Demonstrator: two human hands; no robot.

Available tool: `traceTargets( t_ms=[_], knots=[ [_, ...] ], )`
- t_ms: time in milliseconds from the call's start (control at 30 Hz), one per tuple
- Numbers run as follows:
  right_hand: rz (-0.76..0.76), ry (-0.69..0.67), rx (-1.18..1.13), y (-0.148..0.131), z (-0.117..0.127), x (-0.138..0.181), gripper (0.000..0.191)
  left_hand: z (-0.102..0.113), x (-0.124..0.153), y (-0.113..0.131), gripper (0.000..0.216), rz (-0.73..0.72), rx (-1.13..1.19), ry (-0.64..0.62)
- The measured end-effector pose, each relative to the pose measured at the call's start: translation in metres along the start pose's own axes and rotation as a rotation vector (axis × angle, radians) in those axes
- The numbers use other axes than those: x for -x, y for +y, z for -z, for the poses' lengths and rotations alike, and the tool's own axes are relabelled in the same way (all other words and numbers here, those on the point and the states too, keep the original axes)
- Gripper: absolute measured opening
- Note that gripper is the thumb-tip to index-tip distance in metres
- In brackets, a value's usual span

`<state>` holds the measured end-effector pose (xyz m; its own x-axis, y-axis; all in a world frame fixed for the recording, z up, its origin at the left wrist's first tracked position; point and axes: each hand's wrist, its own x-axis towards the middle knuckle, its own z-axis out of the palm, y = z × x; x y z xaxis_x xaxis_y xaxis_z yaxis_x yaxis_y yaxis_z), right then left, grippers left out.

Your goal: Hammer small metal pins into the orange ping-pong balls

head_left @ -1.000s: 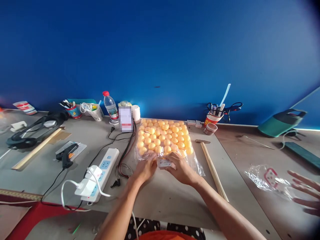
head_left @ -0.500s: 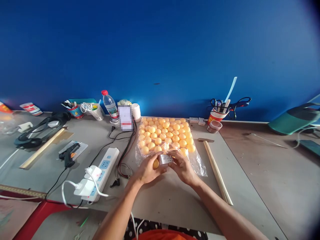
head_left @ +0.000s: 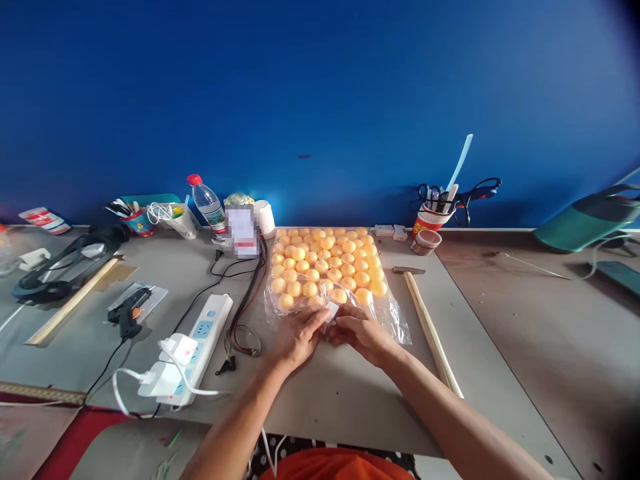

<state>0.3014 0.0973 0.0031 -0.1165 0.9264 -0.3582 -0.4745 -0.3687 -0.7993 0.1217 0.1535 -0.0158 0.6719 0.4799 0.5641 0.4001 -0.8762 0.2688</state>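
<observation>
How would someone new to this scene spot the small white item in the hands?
Find the clear plastic bag of orange balls on the grey table. At its near edge, the left hand and right hand meet around the small white item, partly hiding it. Its flat white face stands out from the round orange balls beyond.

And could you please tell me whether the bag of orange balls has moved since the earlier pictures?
No; judged against the hammer, the bag of orange balls appears to lie in the same place, just to the hammer's left.
</observation>
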Motion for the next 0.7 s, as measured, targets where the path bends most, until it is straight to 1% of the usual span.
traceTargets(
  t_ms=[133, 267, 367, 500, 700],
  knots=[
    [-0.009, 0.009, -0.109, 0.006, 0.005, -0.006, 0.018, 0.001, -0.001, 0.006, 0.040, -0.075, -0.164, -0.075],
    [-0.014, -0.005, -0.135, 0.007, 0.006, -0.007, 0.014, 0.002, -0.002, 0.010, 0.034, -0.102, -0.234, -0.040],
    [-0.019, -0.007, -0.144, 0.006, 0.004, -0.006, 0.015, 0.001, -0.002, 0.010, 0.032, -0.078, -0.247, -0.057],
    [-0.028, 0.023, -0.152, 0.003, 0.000, -0.004, 0.014, 0.000, -0.001, 0.009, 0.034, -0.040, -0.224, -0.096],
    [-0.032, 0.041, -0.168, -0.002, -0.005, -0.001, 0.015, -0.002, -0.002, 0.008, 0.035, -0.049, -0.188, -0.073]
  ],
)
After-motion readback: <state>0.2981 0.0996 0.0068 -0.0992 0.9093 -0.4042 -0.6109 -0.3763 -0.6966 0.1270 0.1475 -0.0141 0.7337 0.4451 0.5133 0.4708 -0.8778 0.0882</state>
